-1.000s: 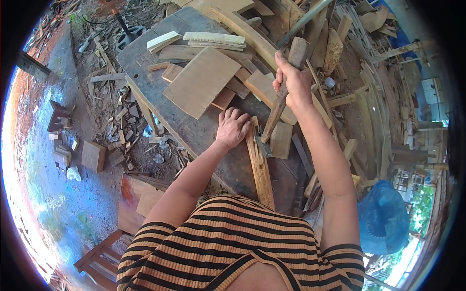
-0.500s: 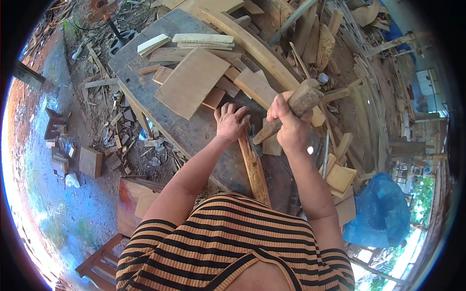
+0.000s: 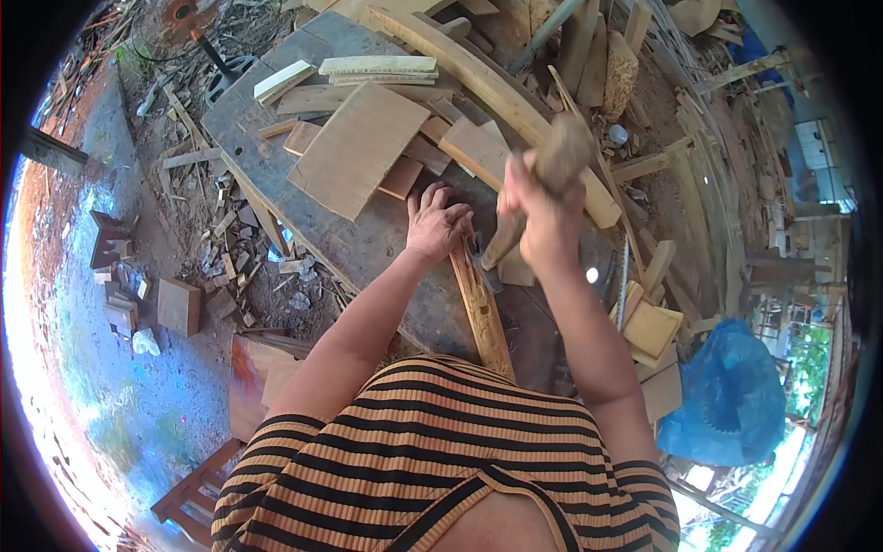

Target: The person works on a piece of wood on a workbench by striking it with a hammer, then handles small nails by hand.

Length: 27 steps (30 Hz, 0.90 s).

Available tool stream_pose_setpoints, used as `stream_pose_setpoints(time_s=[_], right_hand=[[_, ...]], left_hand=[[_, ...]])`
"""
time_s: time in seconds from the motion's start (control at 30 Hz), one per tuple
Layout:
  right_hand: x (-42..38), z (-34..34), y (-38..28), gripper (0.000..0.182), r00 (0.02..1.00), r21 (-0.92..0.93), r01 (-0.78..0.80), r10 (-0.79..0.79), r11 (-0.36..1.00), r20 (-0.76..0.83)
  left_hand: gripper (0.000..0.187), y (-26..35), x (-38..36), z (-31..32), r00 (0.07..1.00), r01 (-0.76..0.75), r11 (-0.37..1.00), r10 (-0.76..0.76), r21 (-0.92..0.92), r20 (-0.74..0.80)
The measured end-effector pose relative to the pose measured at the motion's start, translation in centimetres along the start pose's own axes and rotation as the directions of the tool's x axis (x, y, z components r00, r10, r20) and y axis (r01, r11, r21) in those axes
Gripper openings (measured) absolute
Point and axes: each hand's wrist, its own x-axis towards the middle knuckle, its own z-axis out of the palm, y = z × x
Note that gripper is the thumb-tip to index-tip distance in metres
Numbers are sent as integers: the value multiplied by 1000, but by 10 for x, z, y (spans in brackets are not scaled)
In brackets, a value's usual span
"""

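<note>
My right hand grips a wooden mallet, a rough club with a thick head and a tapering handle. The head points up and away from me and is blurred by motion; the narrow handle end slants down toward the bench. My left hand is closed over the far end of a narrow wooden bar, which runs along the bench toward my body. Notches and rough patches mark the bar. Whatever lies under the left fingers is hidden. Just beyond that hand lies a small reddish-brown board.
The dark workbench carries a large square board, pale strips and a long beam. Yellowish blocks and a blue plastic bag are at the right. Wood scraps litter the ground at left.
My right hand has moved slightly left and away from me with the mallet, whose head now sits further up and left. My left hand stays on the bar. The view has shifted slightly.
</note>
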Motion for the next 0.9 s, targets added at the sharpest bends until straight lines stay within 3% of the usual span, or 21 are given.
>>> stream_pose_setpoints(time_s=[0.1,0.17,0.23,0.3,0.43,0.5,0.57,0.63,0.67,0.73,0.77,0.8,0.83,0.87,0.9], right_hand=[[13,-18,6,18,993,20,-111,112,994,-46],[-27,-48,21,23,979,159,18,-50,987,200],[-73,-37,-2,29,971,48,228,-231,972,55],[-79,-52,-9,36,988,74,150,-146,986,-54],[-71,-23,1,28,956,67,206,-215,976,202],[-43,-17,11,25,991,-16,28,-26,999,130],[15,1,7,35,986,-10,-108,106,994,-131],[55,1,12,34,964,146,-231,247,962,-101],[53,-1,11,34,965,149,-226,242,963,-105],[39,-3,8,33,974,141,-199,211,970,-81],[2,-25,15,30,996,-8,-92,92,996,24],[-54,-45,19,28,997,-564,39,2,825,72],[-106,-47,-5,29,998,-115,5,2,993,55],[-128,-69,-14,30,871,-69,381,-333,922,363],[-155,-74,-12,35,904,-53,403,-389,914,175]], left_hand=[[29,0,0,1,1000,20,999,-20,-33,6],[29,-1,-1,4,1000,26,998,-25,-64,11],[29,5,-3,-2,998,-36,999,37,-9,57],[29,8,-7,1,996,-15,1000,15,-10,86],[26,5,-8,5,998,-36,999,37,-17,54],[26,5,-8,8,999,-50,999,50,3,18],[26,5,-9,9,997,-80,997,80,19,-16],[31,11,-6,-1,989,-6,1000,3,19,150],[31,11,-7,-2,991,-9,1000,7,12,135],[31,8,-6,2,993,-27,1000,25,16,113],[30,5,-8,5,995,-39,999,37,20,92],[29,1,-8,9,997,-52,999,51,16,66],[29,0,-6,9,998,-40,999,39,17,59],[29,1,-7,8,997,-29,1000,29,1,73],[29,1,-8,7,995,-27,1000,28,-7,92]])
